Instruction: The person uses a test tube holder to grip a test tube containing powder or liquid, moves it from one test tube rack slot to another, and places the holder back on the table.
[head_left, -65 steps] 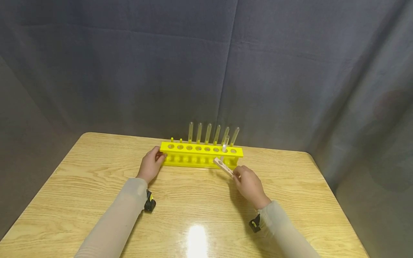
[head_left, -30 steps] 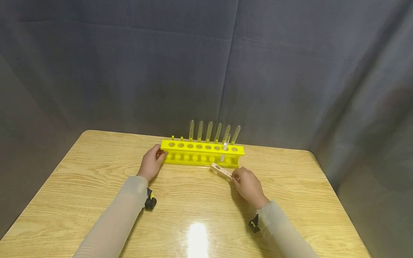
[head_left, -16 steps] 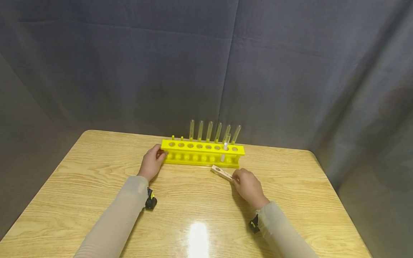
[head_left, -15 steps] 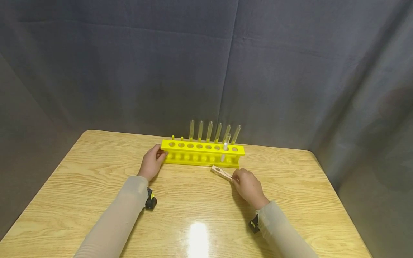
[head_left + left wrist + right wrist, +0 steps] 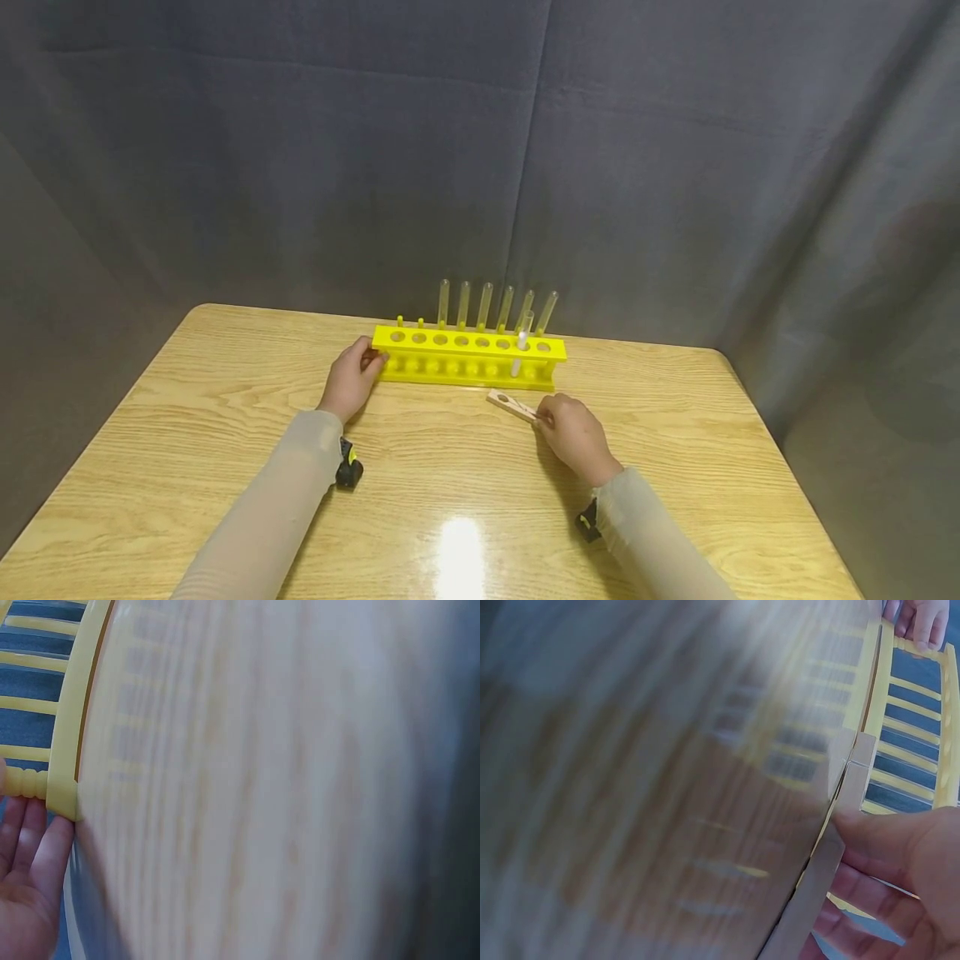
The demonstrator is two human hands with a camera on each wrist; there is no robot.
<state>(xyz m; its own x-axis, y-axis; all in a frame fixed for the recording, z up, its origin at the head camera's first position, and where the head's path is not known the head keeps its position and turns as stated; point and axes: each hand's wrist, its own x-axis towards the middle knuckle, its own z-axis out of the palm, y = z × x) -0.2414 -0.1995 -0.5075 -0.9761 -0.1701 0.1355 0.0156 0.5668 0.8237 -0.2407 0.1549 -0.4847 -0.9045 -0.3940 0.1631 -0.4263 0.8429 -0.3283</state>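
A yellow test tube rack (image 5: 450, 342) stands near the table's back edge. My left hand (image 5: 349, 383) grips its left end, fingers and thumb at the end post in the left wrist view. One test tube (image 5: 522, 340) with white contents sits in a hole near the right end, leaning slightly. Just in front of the rack, my right hand (image 5: 577, 437) pinches the rear end of a wooden test tube holder (image 5: 506, 402). The holder's jaws point left, apart from the tube. In the right wrist view the wooden holder (image 5: 855, 780) appears to lie flat on the table.
Several clear test tubes (image 5: 486, 304) stand on pegs along the rack's back; two pegs (image 5: 410, 322) at the left are bare. The wooden table (image 5: 420, 500) ends close behind the rack. A dark grey curtain (image 5: 300, 183) hangs beyond it.
My right hand has drawn the wooden holder down and slightly left, away from the white-filled test tube, to the table surface. My left hand keeps its grip on the rack.
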